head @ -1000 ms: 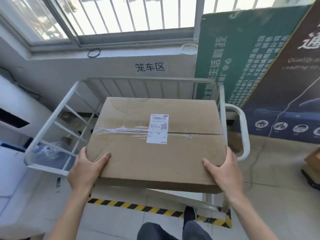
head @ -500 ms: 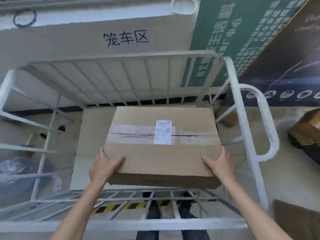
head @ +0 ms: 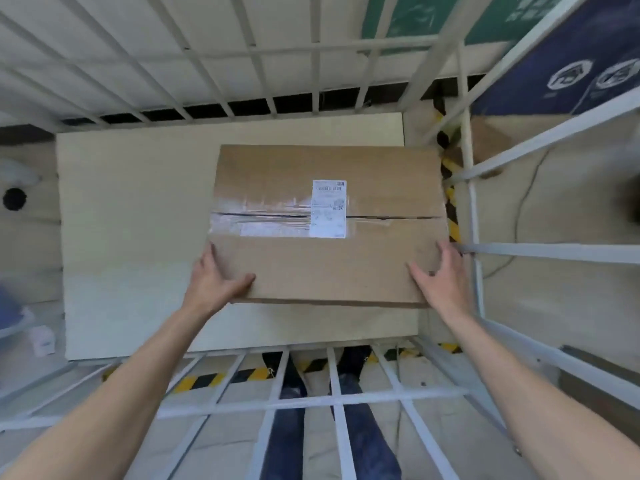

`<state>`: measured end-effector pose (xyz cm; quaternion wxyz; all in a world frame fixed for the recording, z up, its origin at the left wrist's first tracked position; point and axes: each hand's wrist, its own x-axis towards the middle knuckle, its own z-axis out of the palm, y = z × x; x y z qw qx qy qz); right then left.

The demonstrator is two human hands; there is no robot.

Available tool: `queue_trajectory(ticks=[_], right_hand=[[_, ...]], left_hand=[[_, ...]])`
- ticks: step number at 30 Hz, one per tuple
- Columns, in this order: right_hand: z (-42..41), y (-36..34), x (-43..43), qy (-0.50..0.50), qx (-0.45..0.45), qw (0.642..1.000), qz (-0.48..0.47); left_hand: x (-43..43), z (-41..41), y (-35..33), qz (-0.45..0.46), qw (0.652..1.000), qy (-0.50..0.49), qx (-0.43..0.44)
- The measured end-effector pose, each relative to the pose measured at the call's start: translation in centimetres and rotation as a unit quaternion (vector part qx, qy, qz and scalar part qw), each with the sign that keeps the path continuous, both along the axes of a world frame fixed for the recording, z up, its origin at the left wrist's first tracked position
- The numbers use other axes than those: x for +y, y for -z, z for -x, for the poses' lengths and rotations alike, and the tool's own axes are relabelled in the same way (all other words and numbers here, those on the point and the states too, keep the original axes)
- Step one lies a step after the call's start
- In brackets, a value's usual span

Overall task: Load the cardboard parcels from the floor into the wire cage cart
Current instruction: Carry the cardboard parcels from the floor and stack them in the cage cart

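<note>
- The left grip (head: 214, 282) and right grip (head: 445, 275) each clasp a near corner of the parcel (head: 381, 268), thumbs on top.
- The parcel is inside the cart (head: 311, 400), low over its board (head: 138, 220), by the right wall; contact is unclear.
- It seems to be the first one loaded; release remains.
- Label up, long axis left to right.
</note>
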<state>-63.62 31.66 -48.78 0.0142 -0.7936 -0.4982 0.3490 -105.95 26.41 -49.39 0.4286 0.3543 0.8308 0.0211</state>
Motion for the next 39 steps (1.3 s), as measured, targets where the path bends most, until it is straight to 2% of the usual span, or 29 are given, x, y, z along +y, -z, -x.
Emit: queue_trajectory(ticks=[3, 6, 8, 10, 11, 13, 15, 20, 24, 28, 32, 39], right_hand=[[-1.2, 4.8, -0.9, -0.01, -0.014, 0.999, 0.037], [-2.3, 8.5, -3.0, -0.053, -0.022, 0.99, 0.129], [-2.7, 10.2, -5.1, -0.145, -0.037, 0.971, 0.186], [-2.4, 11.7, -6.9, -0.25, -0.059, 0.942, 0.216], [-2.1, 12.2, -7.5, -0.285, -0.067, 0.929, 0.225], [-1.4, 12.9, -8.4, -0.324, -0.099, 0.91, 0.236], [-1.0, 13.4, -8.7, -0.342, -0.141, 0.9, 0.228], [-1.0, 14.4, -5.3, -0.334, -0.179, 0.907, 0.182], [-1.1, 15.0, 2.0, -0.352, -0.195, 0.906, 0.132], [-0.9, 14.9, 6.3, -0.385, -0.204, 0.891, 0.129], [-0.2, 14.9, 4.6, -0.375, -0.195, 0.896, 0.134], [-0.4, 14.7, 3.6, -0.408, -0.184, 0.882, 0.149]], left_hand=[[-0.3, -1.5, 4.9, 0.013, 1.0, 0.009, -0.027], [-1.6, -3.0, 8.3, 0.049, 0.997, 0.043, -0.051], [-3.3, -4.2, 9.9, 0.058, 0.989, 0.136, -0.012], [-5.0, -5.7, 11.3, 0.064, 0.949, 0.303, 0.063], [-5.6, -6.6, 12.0, 0.069, 0.925, 0.365, 0.073], [-6.5, -8.3, 13.3, 0.086, 0.882, 0.458, 0.067], [-6.9, -9.6, 14.6, 0.101, 0.854, 0.504, 0.075], [-4.8, -10.6, 16.2, 0.06, 0.868, 0.479, 0.115], [2.3, -10.8, 16.5, 0.036, 0.87, 0.472, 0.134], [7.0, -10.1, 16.7, 0.047, 0.862, 0.483, 0.145], [5.8, -9.7, 16.7, 0.048, 0.865, 0.477, 0.15], [1.7, -10.7, 16.8, 0.077, 0.887, 0.437, 0.126]])
